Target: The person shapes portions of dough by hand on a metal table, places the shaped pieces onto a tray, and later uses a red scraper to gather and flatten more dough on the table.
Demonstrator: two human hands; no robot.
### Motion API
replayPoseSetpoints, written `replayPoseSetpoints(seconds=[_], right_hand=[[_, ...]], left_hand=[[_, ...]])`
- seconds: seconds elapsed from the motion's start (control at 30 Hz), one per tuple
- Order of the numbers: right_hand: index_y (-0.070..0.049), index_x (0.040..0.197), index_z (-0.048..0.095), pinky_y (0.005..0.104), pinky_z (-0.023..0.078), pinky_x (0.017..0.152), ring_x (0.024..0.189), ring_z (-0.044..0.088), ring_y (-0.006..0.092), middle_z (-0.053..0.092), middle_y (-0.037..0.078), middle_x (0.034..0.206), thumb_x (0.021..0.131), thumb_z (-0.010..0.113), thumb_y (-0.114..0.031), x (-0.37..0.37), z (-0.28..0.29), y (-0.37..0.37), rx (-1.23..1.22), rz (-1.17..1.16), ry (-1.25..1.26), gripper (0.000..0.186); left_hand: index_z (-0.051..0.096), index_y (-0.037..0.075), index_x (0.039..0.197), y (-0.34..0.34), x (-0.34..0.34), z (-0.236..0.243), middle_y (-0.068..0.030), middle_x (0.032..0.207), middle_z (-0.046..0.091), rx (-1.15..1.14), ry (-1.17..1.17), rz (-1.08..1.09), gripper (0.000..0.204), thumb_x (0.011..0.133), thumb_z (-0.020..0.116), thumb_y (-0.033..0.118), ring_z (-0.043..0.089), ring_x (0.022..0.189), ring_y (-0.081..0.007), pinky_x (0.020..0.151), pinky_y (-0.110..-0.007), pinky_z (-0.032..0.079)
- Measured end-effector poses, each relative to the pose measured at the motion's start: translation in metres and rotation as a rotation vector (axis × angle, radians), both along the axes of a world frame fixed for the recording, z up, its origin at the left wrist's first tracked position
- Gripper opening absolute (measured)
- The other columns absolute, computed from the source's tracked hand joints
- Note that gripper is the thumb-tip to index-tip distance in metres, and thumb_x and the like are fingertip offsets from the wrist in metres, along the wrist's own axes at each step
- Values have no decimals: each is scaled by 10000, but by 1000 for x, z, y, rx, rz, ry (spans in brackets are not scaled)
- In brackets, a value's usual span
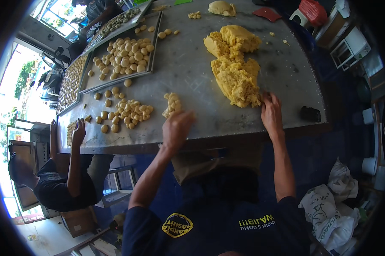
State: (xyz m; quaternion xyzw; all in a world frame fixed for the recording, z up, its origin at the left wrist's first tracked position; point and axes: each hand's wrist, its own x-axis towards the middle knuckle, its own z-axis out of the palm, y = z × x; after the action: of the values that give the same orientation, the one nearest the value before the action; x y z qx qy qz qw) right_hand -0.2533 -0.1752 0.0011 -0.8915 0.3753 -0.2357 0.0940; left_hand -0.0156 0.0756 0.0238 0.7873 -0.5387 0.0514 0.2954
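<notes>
A large, crumbly mass of yellow dough (pixel 237 79) lies on the metal worktable (pixel 188 55) in front of me. At its near right corner is my right hand (pixel 272 113), fingers bent and closed on the dough's edge. My left hand (pixel 176 131) is smeared by motion, low over the table near the front edge. Just beyond it sits a small heap of pale dough pieces (pixel 172 103). Farther left are a pile of small dough balls (pixel 132 112) and several rounder, browner balls (pixel 108 103).
Trays of round dough balls (pixel 126 55) and flatter pieces (pixel 73 81) fill the table's left side. A co-worker (pixel 69 179) handles pieces at the left end; another person (pixel 100 13) stands beyond. A pale dough lump (pixel 222 8), red scraper-like piece (pixel 268 14) and black object (pixel 310 114) lie around.
</notes>
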Motion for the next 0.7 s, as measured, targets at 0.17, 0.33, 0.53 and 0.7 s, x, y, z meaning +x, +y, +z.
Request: replayPoseSetpoints(seconds=[0.17, 0.33, 0.53, 0.7], right_hand=[[37, 1258, 619, 454, 488, 937, 1127, 563, 379, 608, 181, 1259, 907, 617, 22, -8, 1, 27, 14, -26, -53, 352], [2, 1107, 714, 429, 502, 849, 910, 625, 342, 699, 125, 1021, 846, 667, 24, -6, 13, 16, 141, 34, -207, 266], [-9, 1119, 714, 413, 513, 856, 909, 609, 335, 662, 147, 1009, 829, 662, 33, -10, 15, 4, 34, 104, 24, 298], [18, 1193, 668, 436, 508, 911, 1066, 601, 384, 611, 218, 1141, 882, 619, 32, -15, 44, -7, 226, 9, 73, 315]], left_hand=[[699, 30, 995, -31, -13, 30, -109, 982, 702, 263, -64, 27, 251, 881, 717, 254, 628, 1087, -290, 1032, -439, 437], [622, 26, 1031, -76, 4, -20, -140, 1183, 539, 81, -424, 98, 322, 887, 691, 306, 453, 1274, -314, 1150, -563, 246], [560, 7, 1090, -96, 16, -28, -154, 1226, 473, 122, -230, 56, 321, 897, 607, 260, 394, 1320, -332, 1165, -616, 143], [544, 16, 1061, -92, 12, -24, -152, 1190, 480, 95, -356, -104, 277, 878, 576, 222, 435, 1232, -328, 1119, -597, 205]])
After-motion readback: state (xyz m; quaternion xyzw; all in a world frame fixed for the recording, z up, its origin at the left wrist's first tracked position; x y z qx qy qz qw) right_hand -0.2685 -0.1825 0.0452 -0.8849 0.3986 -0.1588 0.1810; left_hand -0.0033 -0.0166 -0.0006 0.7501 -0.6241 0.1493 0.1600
